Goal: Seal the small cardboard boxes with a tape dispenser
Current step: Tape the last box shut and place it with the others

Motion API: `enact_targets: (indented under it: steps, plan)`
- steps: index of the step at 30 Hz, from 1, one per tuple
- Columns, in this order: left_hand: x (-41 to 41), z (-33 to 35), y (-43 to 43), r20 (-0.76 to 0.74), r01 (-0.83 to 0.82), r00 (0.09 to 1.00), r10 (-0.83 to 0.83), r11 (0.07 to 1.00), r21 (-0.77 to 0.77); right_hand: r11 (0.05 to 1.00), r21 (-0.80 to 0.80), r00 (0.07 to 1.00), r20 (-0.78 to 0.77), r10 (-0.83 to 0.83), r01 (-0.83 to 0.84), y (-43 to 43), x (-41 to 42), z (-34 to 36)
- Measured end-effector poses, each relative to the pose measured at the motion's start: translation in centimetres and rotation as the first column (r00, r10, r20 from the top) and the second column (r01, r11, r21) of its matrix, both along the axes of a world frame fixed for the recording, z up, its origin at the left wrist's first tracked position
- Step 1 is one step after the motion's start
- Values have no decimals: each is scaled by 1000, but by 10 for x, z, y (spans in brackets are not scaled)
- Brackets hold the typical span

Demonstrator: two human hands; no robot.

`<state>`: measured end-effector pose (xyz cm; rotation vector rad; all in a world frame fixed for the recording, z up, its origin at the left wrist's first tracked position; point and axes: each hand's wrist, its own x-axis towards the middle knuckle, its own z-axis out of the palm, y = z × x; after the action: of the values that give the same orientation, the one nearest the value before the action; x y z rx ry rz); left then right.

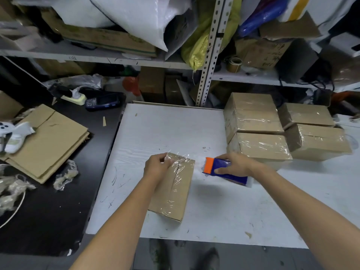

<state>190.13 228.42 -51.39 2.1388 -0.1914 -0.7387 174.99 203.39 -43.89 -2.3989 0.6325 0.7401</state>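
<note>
A small cardboard box [175, 191] lies on the white table [165, 129], with clear tape running along its top seam and crinkled at the far end. My left hand [158, 165] rests on the box's far left corner, fingers curled over the tape there. My right hand [235, 164] grips a blue tape dispenser [224, 171] with an orange front, just right of the box's far end. A short stretch of clear tape seems to span from the dispenser to the box.
Several taped cardboard boxes [261, 129] are stacked at the table's right rear. Flattened cardboard [48, 141] lies on the black desk at left, with crumpled plastic, a handset and a power strip. Cluttered metal shelves [209, 55] stand behind the table.
</note>
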Motion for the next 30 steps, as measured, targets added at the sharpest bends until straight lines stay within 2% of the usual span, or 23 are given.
enact_targets:
  steps: [8,15,20,25,27,30]
  plan:
    - [0,0,0,9,20,1000,-20,1000,-9,983,-172,997,17,71,-67,36,16,-13]
    - [-4,7,-2,10,14,1000,-14,1000,-11,981,-192,999,35,11,-4,44,11,-18]
    - [-16,11,-4,1,49,999,-49,998,-30,945,-326,998,57,-5,23,52,3,-39]
    - [-24,16,-4,34,46,998,-45,998,-38,949,-288,989,109,-98,126,47,-19,-57]
    - [-26,20,-4,23,34,999,-33,998,-54,944,-305,989,114,-97,128,46,-25,-64]
    - [-28,15,-2,2,35,999,-34,997,-65,958,-247,982,153,-109,145,50,-30,-75]
